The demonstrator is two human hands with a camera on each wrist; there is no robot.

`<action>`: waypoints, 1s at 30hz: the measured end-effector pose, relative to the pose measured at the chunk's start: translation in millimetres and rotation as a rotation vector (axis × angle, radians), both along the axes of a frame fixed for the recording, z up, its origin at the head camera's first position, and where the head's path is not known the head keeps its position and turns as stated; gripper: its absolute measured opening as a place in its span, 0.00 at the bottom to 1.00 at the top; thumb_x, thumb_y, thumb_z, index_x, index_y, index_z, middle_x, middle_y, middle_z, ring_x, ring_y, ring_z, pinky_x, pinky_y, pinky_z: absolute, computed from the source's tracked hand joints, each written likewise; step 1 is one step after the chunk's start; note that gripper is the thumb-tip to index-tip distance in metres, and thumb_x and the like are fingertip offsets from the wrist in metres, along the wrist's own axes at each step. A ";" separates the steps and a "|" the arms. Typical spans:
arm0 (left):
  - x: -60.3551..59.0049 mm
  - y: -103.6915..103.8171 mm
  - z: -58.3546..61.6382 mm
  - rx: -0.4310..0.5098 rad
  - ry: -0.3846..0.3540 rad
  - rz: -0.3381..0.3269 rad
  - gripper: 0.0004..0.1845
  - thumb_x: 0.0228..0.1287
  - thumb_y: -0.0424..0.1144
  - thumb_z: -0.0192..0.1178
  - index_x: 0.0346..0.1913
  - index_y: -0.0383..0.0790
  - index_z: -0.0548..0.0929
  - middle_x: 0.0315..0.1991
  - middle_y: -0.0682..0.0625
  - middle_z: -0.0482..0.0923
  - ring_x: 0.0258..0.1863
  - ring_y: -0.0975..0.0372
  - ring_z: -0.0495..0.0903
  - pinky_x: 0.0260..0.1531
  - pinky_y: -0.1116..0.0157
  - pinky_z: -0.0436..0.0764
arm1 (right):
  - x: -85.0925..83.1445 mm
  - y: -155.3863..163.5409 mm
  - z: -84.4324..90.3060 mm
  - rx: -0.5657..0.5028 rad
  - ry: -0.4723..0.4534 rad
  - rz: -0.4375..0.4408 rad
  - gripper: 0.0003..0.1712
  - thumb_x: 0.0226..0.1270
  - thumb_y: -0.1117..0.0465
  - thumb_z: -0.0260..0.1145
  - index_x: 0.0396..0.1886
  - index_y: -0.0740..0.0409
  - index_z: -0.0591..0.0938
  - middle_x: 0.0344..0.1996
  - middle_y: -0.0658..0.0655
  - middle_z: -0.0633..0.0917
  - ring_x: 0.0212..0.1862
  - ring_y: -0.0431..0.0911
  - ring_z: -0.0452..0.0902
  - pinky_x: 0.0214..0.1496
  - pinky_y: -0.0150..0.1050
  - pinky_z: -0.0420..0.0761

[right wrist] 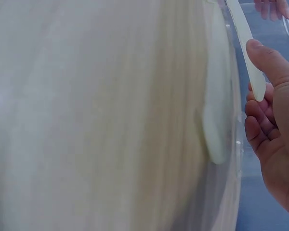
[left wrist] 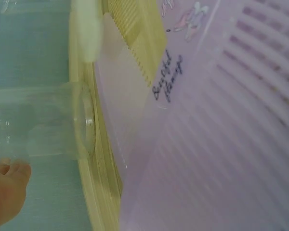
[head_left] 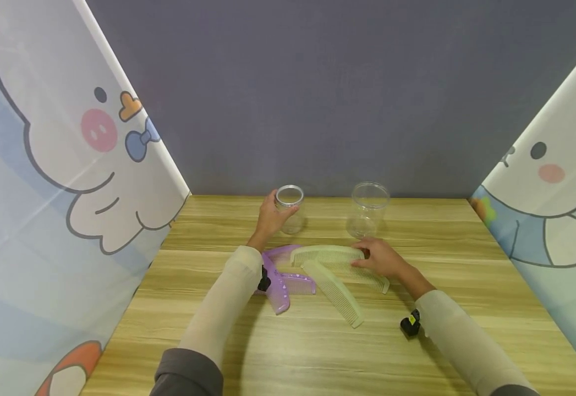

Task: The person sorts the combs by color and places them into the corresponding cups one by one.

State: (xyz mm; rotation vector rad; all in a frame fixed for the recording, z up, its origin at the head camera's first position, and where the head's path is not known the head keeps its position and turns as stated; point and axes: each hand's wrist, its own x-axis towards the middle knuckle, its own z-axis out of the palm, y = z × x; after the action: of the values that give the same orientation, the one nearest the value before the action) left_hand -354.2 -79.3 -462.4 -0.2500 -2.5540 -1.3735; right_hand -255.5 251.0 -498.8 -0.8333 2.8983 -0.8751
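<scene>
Left hand (head_left: 270,217) grips empty jar (head_left: 290,209); right hand (head_left: 382,257) pinches comb (head_left: 327,254)

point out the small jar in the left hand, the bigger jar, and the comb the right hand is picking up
small jar (head_left: 290,212), head view, on its clear side wall.
bigger jar (head_left: 368,212), head view, on its clear side wall.
cream comb (head_left: 324,254), head view, middle of its spine.

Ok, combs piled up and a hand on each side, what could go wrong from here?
The left hand grips the small clear jar, which looks light and could tip if nudged. The right hand pinches the top cream comb, whose teeth overlap the other combs; lifting it may drag them along.
</scene>
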 end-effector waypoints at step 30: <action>0.6 -1.0 -2.1 0.014 0.015 0.015 0.44 0.59 0.48 0.75 0.72 0.32 0.67 0.64 0.34 0.74 0.64 0.45 0.75 0.65 0.48 0.75 | -8.1 -5.4 71.9 -0.074 0.283 -0.123 0.27 0.54 0.58 0.81 0.51 0.70 0.86 0.30 0.60 0.82 0.30 0.44 0.73 0.32 0.36 0.75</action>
State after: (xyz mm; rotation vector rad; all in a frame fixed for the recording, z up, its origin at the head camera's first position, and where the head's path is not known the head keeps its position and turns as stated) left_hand -353.6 -80.3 -464.5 -0.2372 -2.5279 -1.3783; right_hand -263.7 245.6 -426.9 -0.8561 3.2099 -0.9514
